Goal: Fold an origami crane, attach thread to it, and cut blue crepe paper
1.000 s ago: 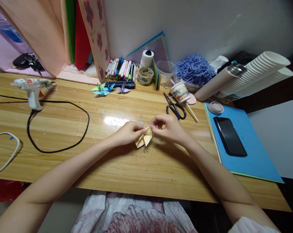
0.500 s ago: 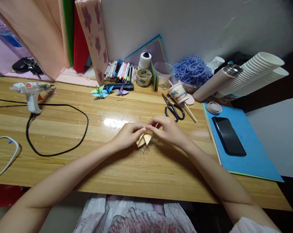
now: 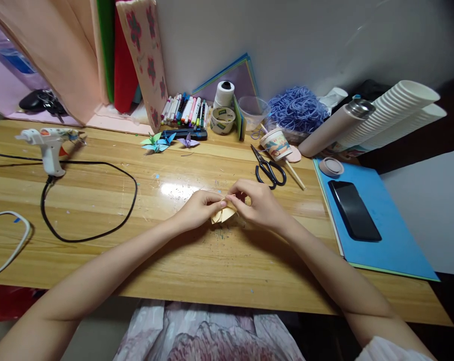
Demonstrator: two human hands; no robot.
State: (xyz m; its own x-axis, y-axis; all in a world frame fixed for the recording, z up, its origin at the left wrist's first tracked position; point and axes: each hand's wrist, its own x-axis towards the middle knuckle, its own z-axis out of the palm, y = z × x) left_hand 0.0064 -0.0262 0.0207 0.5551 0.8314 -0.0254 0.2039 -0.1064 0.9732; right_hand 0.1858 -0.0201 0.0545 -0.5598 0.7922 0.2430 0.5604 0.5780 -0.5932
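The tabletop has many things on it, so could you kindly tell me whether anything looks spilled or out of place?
Yes: loose specks are strewn over the tabletop around the folded paper pinched in the left hand and right hand, and a blue scrap lies farther left. They look like stray litter.

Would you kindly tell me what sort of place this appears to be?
It looks like a craft desk, perhaps at home: a glue gun, scissors and small folded-paper birds lie on its wooden top.
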